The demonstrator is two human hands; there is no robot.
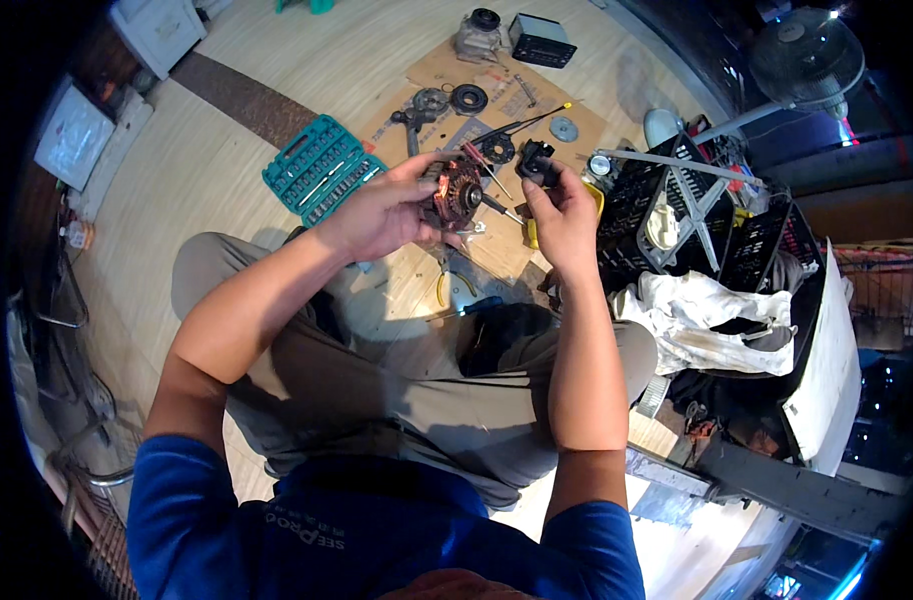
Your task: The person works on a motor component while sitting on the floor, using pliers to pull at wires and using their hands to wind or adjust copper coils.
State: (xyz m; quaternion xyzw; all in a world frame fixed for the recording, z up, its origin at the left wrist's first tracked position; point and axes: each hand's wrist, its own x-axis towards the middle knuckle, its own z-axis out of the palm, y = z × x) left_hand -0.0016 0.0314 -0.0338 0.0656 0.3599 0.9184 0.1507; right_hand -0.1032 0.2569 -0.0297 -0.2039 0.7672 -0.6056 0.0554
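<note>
My left hand (399,205) is closed round a round motor-like part (459,192) with copper windings and a metal shaft. My right hand (562,215) grips a small black molded part (537,160) between thumb and fingers, just right of the wound part and apart from it. Between and beyond my hands, a red-handled screwdriver (485,163) lies on the cardboard (587,130), among a black ring (469,99), a grey disc (564,129) and other small parts. A yellow object (532,235) is partly hidden behind my right hand. Yellow-handled pliers (456,284) lie nearer my lap.
A teal socket case (317,160) lies open to the left. A black car-stereo-like box (543,40) sits at the back. A fan (807,62), black crates (727,200) and white cloths (697,305) crowd the right side. My crossed legs (387,380) frame the lower middle.
</note>
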